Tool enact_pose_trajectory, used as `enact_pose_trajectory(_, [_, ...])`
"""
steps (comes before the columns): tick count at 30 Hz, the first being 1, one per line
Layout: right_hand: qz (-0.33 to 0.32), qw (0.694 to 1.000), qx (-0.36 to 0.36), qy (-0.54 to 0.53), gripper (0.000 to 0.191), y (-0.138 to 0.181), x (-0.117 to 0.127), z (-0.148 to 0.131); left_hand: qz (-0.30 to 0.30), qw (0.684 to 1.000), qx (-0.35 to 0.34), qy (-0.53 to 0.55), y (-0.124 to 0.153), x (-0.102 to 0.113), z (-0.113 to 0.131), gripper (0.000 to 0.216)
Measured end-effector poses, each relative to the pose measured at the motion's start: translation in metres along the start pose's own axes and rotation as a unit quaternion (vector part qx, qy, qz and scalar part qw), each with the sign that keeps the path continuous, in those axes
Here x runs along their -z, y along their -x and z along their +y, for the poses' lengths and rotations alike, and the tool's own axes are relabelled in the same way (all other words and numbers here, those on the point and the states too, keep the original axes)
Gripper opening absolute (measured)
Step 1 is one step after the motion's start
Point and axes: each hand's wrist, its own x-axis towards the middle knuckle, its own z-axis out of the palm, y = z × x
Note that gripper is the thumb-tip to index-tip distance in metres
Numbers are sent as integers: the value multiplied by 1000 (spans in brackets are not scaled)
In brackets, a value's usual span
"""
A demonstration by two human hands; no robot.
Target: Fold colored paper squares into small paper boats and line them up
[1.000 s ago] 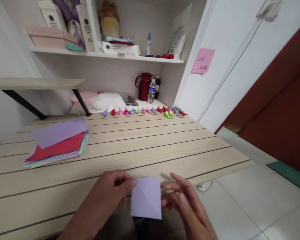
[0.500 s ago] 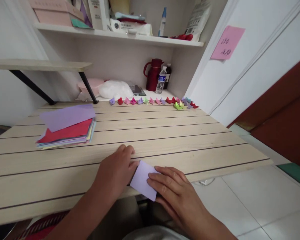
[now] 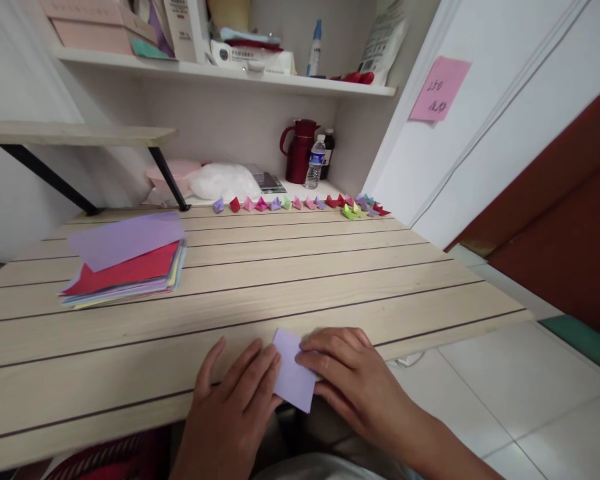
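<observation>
A small folded lilac paper (image 3: 292, 370) lies at the near edge of the slatted wooden table (image 3: 280, 273), its lower corner sticking out over the edge. My left hand (image 3: 235, 407) rests flat on the table with fingers stretched out, fingertips against the paper's left side. My right hand (image 3: 353, 380) lies on the paper's right part, fingers extended and pressing it down.
A stack of coloured paper sheets (image 3: 125, 260), lilac on top, sits at the left. A row of several small folded paper shapes (image 3: 300, 203) lines the table's far edge. Behind stand a red jug (image 3: 299, 141) and a water bottle (image 3: 315, 163). Tiled floor lies to the right.
The paper was held up in both hands, then brought down onto the table edge. My left hand has slid back and flattened beside it; my right hand presses on it.
</observation>
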Motion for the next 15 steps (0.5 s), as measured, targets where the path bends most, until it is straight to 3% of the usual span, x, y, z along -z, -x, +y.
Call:
enact_pose_trajectory(3, [-7,999,-4,-46,20,-4,3,4,-1,1000,9,8,1,1,-1,29])
enact_pose_trajectory(7, [-1,997,-16,-72,15,-7,4,7,33,995,75,57,0,3,3,24])
enact_pose_trajectory(15, [9,993,-91,-80,8,-18,3,-1,-26,993,105,44,-2,8,0,30])
